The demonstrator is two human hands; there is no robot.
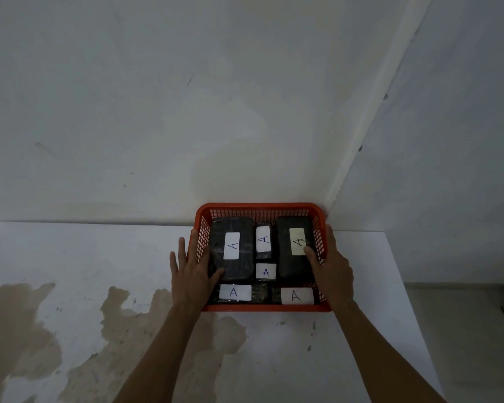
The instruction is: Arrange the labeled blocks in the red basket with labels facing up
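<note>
A red mesh basket [259,207] sits on the table against the wall corner. Inside lie several black wrapped blocks, each with a paper label marked "A" facing up: a large block at the left [230,228], a large block at the right [294,225], two small blocks in the middle [264,239] and two along the front [235,292]. My left hand [191,274] grips the basket's left wall, thumb inside on the left block. My right hand [330,267] grips the right wall, thumb resting on the right block's label.
The table [99,257] is white with large brown stains [18,315] across its front. Its right edge [405,286] drops to the floor just past the basket. A white wall [186,112] stands directly behind the basket.
</note>
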